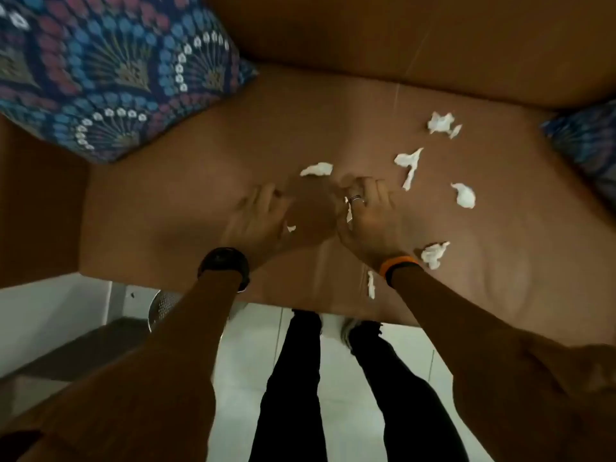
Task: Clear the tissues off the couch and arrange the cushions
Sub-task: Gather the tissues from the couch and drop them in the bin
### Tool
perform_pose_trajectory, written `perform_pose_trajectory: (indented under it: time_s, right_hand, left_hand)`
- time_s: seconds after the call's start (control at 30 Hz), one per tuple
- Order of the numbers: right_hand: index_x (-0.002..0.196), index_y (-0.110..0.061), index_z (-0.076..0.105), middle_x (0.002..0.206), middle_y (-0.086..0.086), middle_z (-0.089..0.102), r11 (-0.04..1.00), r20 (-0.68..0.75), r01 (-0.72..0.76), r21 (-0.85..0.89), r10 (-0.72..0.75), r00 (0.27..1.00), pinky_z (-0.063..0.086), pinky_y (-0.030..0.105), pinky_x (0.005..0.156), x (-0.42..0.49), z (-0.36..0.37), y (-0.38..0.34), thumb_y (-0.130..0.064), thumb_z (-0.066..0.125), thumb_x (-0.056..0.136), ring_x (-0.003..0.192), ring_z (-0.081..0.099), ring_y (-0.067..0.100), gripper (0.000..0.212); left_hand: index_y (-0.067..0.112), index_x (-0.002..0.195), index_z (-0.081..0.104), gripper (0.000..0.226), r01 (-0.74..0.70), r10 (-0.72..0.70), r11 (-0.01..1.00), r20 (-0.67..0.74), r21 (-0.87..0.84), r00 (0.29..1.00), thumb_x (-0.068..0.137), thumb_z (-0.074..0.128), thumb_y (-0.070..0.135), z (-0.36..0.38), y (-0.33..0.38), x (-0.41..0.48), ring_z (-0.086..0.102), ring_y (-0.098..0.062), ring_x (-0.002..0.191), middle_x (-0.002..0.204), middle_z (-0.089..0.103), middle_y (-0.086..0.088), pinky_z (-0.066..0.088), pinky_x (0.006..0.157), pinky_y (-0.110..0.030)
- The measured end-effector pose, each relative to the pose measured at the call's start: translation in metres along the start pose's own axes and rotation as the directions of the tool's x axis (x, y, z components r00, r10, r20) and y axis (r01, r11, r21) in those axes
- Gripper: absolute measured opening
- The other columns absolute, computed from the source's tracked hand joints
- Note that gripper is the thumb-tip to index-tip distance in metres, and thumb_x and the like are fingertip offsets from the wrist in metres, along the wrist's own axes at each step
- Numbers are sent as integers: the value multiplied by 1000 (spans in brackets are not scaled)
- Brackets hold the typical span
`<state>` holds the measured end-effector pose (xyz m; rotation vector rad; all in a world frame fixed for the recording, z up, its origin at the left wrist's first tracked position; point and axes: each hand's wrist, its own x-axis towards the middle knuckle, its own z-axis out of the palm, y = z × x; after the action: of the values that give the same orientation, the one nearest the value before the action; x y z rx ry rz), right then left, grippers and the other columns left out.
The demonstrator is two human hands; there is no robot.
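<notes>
Both hands low over couch seat [200, 181], among scattered tissues.
Left hand [256, 221] and right hand [366, 221] curled, each showing white tissue scraps; crumpled tissue [316, 169] just beyond; patterned cushion [110, 71] at far left.

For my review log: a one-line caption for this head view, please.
Both hands, left hand and right hand, gather crumpled tissues off the brown couch seat beside a patterned cushion.

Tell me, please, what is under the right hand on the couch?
White tissue pokes out beneath the right hand, against the couch seat. How much lies under the palm is hidden.
</notes>
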<state>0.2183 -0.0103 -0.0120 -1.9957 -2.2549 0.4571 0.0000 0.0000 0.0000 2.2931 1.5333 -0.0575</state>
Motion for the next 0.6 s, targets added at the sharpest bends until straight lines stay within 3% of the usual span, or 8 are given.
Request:
perform_pose_trajectory:
  time_s: [0.1, 0.17, 0.23, 0.27, 0.33, 0.4, 0.5, 0.6]
  right_hand:
    - [123, -8, 65, 138, 18, 58, 995, 106, -96, 9, 94, 990, 52, 48, 96, -13, 31, 2, -16, 61, 80, 122, 54, 40, 44]
    - [127, -5, 65, 146, 19, 54, 989, 145, -142, -26, 145, 979, 49, 50, 102, -21, 46, 5, -14, 61, 85, 129, 52, 41, 43]
    - [128, -2, 65, 149, 18, 52, 982, 184, -188, -28, 190, 964, 48, 51, 104, -22, 58, 8, -13, 59, 92, 131, 50, 42, 38]
    - [126, 0, 67, 148, 17, 53, 977, 193, -212, -12, 210, 958, 48, 51, 103, -20, 62, 10, -11, 57, 95, 130, 51, 41, 34]
    - [118, 3, 70, 141, 19, 58, 968, 188, -244, 55, 230, 955, 51, 51, 97, -16, 66, 14, -5, 57, 96, 125, 54, 41, 27]
    - [111, 6, 71, 130, 22, 63, 956, 175, -256, 145, 230, 957, 55, 50, 88, -10, 63, 16, 2, 59, 94, 116, 59, 42, 22]
    - [106, 9, 72, 119, 24, 68, 927, 115, -283, 246, 262, 958, 56, 50, 82, 0, 52, 22, 4, 61, 91, 105, 64, 44, 19]
    - [109, 2, 74, 119, 20, 69, 875, -18, -390, 286, 412, 911, 55, 44, 82, 9, 37, 35, -3, 63, 92, 105, 64, 40, 20]
  left_hand:
    - [22, 117, 59, 39, 40, -40, 999, 69, -11, 997, 79, 66, 15, 34, -12, -14, 56, -33, 107, 127, 51, -12, 55, 71, -41]
    - [28, 121, 57, 41, -36, 33, 999, 146, 18, 989, 83, 64, 15, 59, -17, -23, 57, -31, 105, 126, 51, -3, 53, 74, -39]
    - [36, 105, 57, 17, -11, 14, 1000, 150, -15, 989, 89, 61, 30, 76, -21, -18, 58, -23, 97, 109, 54, 19, 48, 74, -32]
    - [34, 101, 59, 10, 60, -50, 996, 152, -61, 987, 91, 60, 33, 86, -23, -15, 59, -22, 98, 106, 57, 21, 47, 77, -32]
    - [19, 119, 60, 27, 67, -55, 996, 194, -57, 979, 92, 59, 15, 89, -20, -6, 57, -35, 112, 126, 59, -5, 49, 90, -43]
    - [4, 127, 56, 35, 57, -55, 998, 165, -7, 985, 92, 57, 0, 91, -18, 4, 55, -42, 114, 131, 53, -23, 51, 91, -50]
    - [0, 117, 63, 29, 90, -83, 991, 77, -99, 994, 89, 56, -2, 79, -8, 33, 59, -40, 107, 120, 59, -21, 54, 76, -47]
    - [11, 119, 60, 45, 11, -33, 978, -100, -209, 994, 80, 56, -10, 63, 10, 70, 64, -20, 94, 118, 61, -13, 46, 65, -26]
